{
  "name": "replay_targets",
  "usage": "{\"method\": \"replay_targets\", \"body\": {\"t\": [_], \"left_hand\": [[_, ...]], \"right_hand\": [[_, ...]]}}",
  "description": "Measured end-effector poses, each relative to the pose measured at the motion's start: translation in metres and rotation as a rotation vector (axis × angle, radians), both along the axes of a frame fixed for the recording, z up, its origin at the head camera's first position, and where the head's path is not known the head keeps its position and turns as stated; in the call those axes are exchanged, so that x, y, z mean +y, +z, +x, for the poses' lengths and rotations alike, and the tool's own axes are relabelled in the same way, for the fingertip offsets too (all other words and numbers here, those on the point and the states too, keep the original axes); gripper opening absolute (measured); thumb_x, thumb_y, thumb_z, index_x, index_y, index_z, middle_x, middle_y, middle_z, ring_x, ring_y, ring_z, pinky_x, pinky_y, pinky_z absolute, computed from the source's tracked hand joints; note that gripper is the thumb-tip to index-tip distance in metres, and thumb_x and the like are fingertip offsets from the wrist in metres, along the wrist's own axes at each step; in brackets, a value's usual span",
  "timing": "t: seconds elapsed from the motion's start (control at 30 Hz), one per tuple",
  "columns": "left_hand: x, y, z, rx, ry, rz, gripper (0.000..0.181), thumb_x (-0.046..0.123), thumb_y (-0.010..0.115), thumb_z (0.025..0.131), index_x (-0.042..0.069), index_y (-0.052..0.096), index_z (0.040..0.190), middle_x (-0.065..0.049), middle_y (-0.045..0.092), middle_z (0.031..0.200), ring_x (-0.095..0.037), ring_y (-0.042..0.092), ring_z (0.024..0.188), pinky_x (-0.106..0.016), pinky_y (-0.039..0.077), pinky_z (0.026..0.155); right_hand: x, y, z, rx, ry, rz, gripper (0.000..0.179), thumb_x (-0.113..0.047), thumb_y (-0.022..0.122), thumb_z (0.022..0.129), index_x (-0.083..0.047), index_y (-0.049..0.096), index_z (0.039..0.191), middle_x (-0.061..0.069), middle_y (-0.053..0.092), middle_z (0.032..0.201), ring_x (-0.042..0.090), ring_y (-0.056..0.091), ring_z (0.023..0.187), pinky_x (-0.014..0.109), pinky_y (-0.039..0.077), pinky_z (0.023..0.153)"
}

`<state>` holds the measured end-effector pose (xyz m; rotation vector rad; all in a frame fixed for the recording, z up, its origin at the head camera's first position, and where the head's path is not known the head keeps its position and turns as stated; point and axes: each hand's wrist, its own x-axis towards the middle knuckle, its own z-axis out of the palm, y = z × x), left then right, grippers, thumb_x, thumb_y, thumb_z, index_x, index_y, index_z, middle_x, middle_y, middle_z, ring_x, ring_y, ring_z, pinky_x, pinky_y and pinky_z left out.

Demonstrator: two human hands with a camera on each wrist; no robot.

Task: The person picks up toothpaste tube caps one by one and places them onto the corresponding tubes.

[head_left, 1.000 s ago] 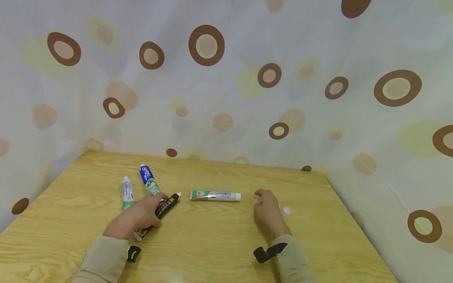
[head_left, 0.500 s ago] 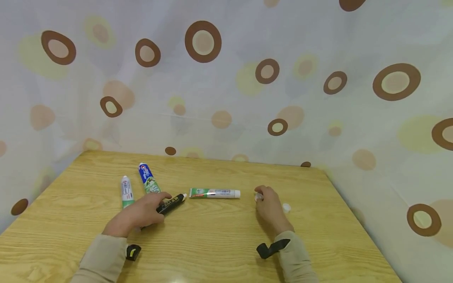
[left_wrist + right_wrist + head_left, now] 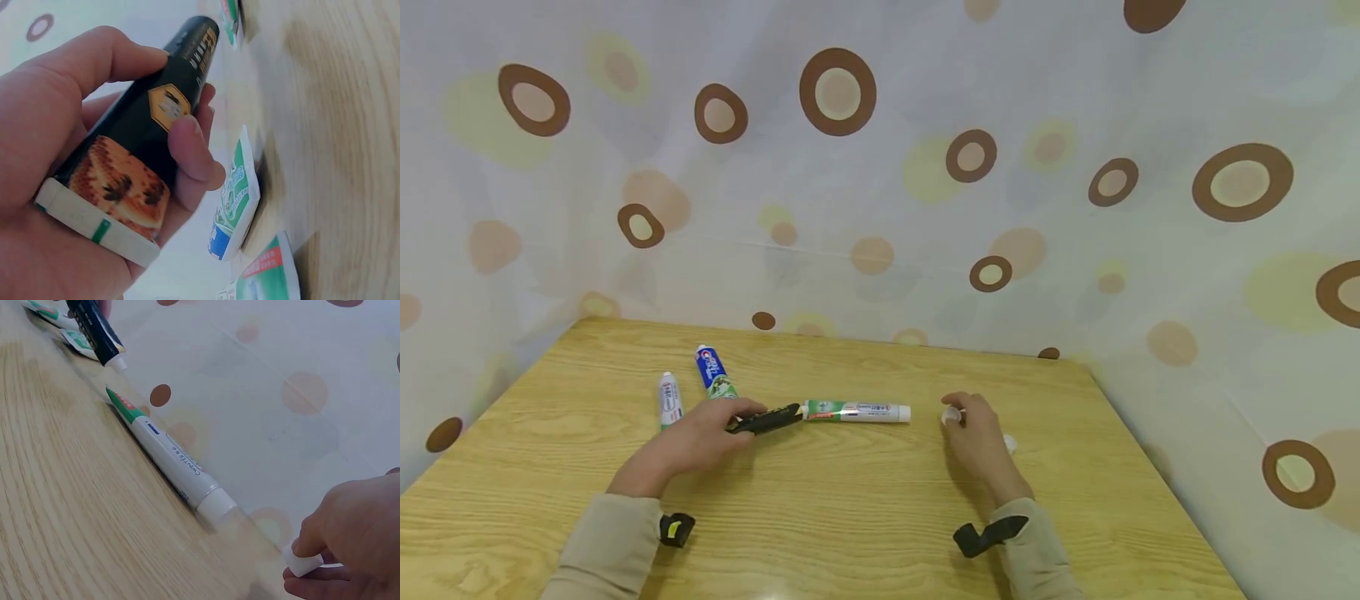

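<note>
Gripping black tube (image 3: 134, 128): left hand (image 3: 703, 437); white crimp (image 3: 94, 221) only in left-wrist view.

in the left hand (image 3: 696, 437), a smooth, faintly glossy, plastic-looking black tube (image 3: 140, 134); between the 2 hands, a shiny green-and-white tube (image 3: 857, 412); in the right hand (image 3: 981, 437), a smooth plastic-looking cap (image 3: 303, 562); below both, a wood-grained tabletop (image 3: 850, 517); just behind the hands, matt cloth sleeves (image 3: 610, 542).

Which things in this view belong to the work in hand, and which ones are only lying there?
Seemingly in use:
black tube, held in the left grip
small white piece, pinched in the right grip

Seemingly just lying about:
middle white-and-green tube
blue-and-green tube
leftmost white-and-green tube
second white piece, beside the right grip
</note>
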<state>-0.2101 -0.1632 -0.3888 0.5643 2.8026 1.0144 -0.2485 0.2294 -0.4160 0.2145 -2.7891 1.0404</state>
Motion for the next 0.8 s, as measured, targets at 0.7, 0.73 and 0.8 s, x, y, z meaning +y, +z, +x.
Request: {"method": "replay_targets", "body": {"t": [0.7, 0.73, 0.8], "left_hand": [[0.013, 0.008, -0.001, 0.11, 0.064, 0.211, 0.037, 0.013, 0.067, 0.091, 0.017, 0.068, 0.128, -0.012, 0.069, 0.125, -0.014, 0.055, 0.072, -0.025, 0.044, 0.054], [0.015, 0.008, -0.001, 0.125, 0.063, 0.219, 0.037, 0.012, 0.068, 0.091, 0.017, 0.069, 0.128, -0.012, 0.069, 0.125, -0.013, 0.053, 0.07, -0.024, 0.042, 0.053], [0.02, 0.008, -0.002, 0.129, 0.063, 0.247, 0.038, 0.012, 0.069, 0.09, 0.018, 0.069, 0.127, -0.012, 0.069, 0.125, -0.012, 0.047, 0.059, -0.025, 0.039, 0.049]], "right_hand": [[-0.014, 0.026, 0.011, -0.022, 0.05, -0.213, 0.028, -0.02, 0.062, 0.099, -0.008, 0.065, 0.124, 0.011, 0.068, 0.119, 0.025, 0.065, 0.108, 0.04, 0.054, 0.092], [-0.015, 0.027, 0.011, -0.027, 0.057, -0.232, 0.028, -0.019, 0.061, 0.1, -0.008, 0.065, 0.124, 0.011, 0.068, 0.119, 0.025, 0.065, 0.108, 0.039, 0.054, 0.091], [-0.016, 0.028, 0.012, -0.043, 0.081, -0.279, 0.028, -0.017, 0.06, 0.1, -0.007, 0.064, 0.126, 0.014, 0.067, 0.12, 0.029, 0.066, 0.107, 0.04, 0.055, 0.09]]}}
